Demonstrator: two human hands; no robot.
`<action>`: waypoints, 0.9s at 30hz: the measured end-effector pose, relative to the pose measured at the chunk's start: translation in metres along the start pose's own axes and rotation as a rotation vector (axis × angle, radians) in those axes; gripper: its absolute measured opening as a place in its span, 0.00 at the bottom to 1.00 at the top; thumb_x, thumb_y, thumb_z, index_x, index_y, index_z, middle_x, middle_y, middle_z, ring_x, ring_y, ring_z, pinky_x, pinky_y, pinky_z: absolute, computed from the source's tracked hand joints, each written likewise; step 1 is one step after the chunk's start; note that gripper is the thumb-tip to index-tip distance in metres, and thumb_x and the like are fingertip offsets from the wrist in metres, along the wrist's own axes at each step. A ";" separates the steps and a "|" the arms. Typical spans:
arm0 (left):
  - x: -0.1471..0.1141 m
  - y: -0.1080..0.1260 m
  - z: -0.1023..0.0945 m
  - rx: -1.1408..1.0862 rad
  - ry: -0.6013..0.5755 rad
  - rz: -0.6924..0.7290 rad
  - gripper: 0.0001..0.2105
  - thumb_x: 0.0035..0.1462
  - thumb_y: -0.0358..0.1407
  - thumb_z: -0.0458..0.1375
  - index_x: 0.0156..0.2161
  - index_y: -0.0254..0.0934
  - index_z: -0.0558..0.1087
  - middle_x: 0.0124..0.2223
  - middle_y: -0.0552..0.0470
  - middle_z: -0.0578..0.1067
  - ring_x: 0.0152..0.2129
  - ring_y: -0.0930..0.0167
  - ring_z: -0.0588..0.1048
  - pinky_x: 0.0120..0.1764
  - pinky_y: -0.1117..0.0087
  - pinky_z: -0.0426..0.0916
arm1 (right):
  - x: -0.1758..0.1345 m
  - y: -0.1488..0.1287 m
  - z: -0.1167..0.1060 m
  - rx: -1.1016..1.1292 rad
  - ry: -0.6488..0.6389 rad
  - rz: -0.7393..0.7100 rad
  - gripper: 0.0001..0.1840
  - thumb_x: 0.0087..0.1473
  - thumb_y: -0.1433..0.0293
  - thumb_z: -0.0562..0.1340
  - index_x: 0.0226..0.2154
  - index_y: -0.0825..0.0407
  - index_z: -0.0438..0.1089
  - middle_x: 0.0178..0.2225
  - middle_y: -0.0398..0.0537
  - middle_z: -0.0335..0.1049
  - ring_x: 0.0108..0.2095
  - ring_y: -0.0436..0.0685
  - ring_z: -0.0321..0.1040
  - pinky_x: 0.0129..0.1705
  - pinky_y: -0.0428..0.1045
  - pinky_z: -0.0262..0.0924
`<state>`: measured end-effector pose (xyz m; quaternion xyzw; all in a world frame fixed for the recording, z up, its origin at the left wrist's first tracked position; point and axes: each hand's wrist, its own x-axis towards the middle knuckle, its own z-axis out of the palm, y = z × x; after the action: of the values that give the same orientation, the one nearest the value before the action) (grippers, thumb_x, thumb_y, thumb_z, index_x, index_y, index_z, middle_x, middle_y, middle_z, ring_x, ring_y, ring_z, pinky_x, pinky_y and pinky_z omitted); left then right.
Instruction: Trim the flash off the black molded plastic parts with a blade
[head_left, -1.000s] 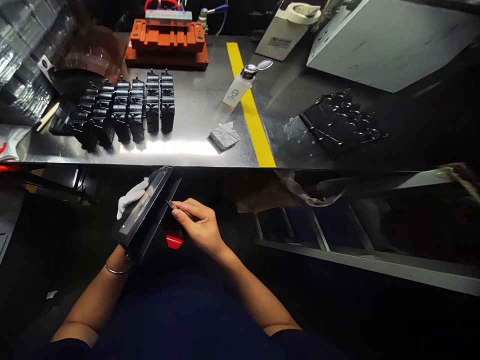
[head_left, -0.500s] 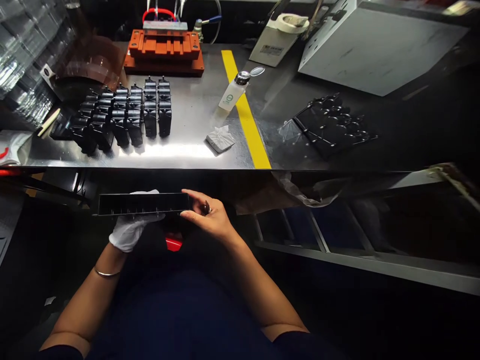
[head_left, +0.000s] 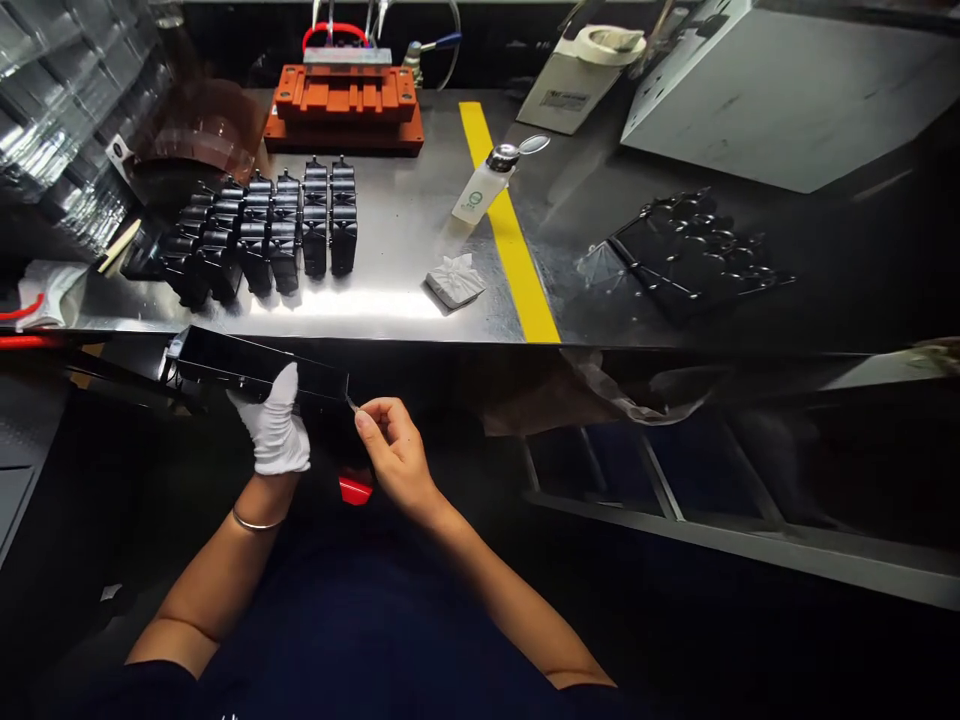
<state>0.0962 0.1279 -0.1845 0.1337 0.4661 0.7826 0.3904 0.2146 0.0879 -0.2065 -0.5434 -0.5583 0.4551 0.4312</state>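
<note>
My left hand (head_left: 279, 425), in a white glove, grips a long glossy black plastic part (head_left: 247, 362) from below, with the thumb against its near side. The part is held just in front of the bench edge, its left end raised. My bare right hand (head_left: 396, 450) has thumb and forefinger pinched on a small thin blade-like piece (head_left: 352, 404), whose tip is at the right end of the black part. Whether it touches cannot be made out. Beyond my hands, rows of black plastic parts (head_left: 285, 230) stand on the metal bench (head_left: 390, 290).
An orange fixture (head_left: 345, 100) stands at the back. A white pump bottle (head_left: 484, 188) with its lid up is near the yellow tape (head_left: 517, 260), beside a folded white cloth (head_left: 455, 280). Black moulded runners (head_left: 682, 245) lie on the right, before a grey box (head_left: 765, 90).
The black part has turned from level to slanting, left end up. My right hand has let go of its right end, shifted slightly down, and now pinches the thin piece at that end.
</note>
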 end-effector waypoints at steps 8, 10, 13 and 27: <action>-0.006 -0.007 -0.013 0.117 -0.124 0.235 0.29 0.43 0.30 0.68 0.49 0.50 0.63 0.46 0.59 0.74 0.43 0.71 0.76 0.51 0.59 0.71 | 0.003 -0.004 0.013 0.190 0.053 0.019 0.11 0.55 0.60 0.60 0.32 0.51 0.66 0.27 0.43 0.67 0.27 0.50 0.63 0.30 0.46 0.60; -0.004 -0.006 -0.015 0.170 -0.145 0.247 0.30 0.43 0.31 0.68 0.50 0.50 0.62 0.48 0.58 0.73 0.43 0.71 0.76 0.50 0.59 0.71 | 0.002 0.002 0.014 0.174 0.066 0.015 0.12 0.55 0.60 0.60 0.31 0.51 0.66 0.25 0.42 0.65 0.25 0.49 0.61 0.28 0.45 0.58; -0.001 -0.009 -0.019 0.240 -0.132 0.241 0.32 0.41 0.31 0.69 0.51 0.49 0.61 0.50 0.55 0.73 0.44 0.69 0.75 0.50 0.58 0.71 | -0.002 0.014 0.015 0.147 0.093 0.019 0.12 0.55 0.59 0.59 0.30 0.51 0.66 0.24 0.41 0.63 0.23 0.49 0.59 0.26 0.45 0.57; 0.003 0.029 -0.020 0.120 -0.128 0.199 0.19 0.50 0.37 0.64 0.48 0.52 0.69 0.52 0.59 0.72 0.52 0.66 0.70 0.53 0.57 0.70 | -0.006 0.080 0.009 0.219 0.136 0.213 0.27 0.48 0.44 0.59 0.23 0.52 0.61 0.17 0.36 0.56 0.16 0.45 0.49 0.16 0.42 0.46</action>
<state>0.0688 0.1100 -0.1718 0.2521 0.4709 0.7780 0.3309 0.2231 0.0815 -0.2860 -0.5789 -0.4138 0.5186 0.4740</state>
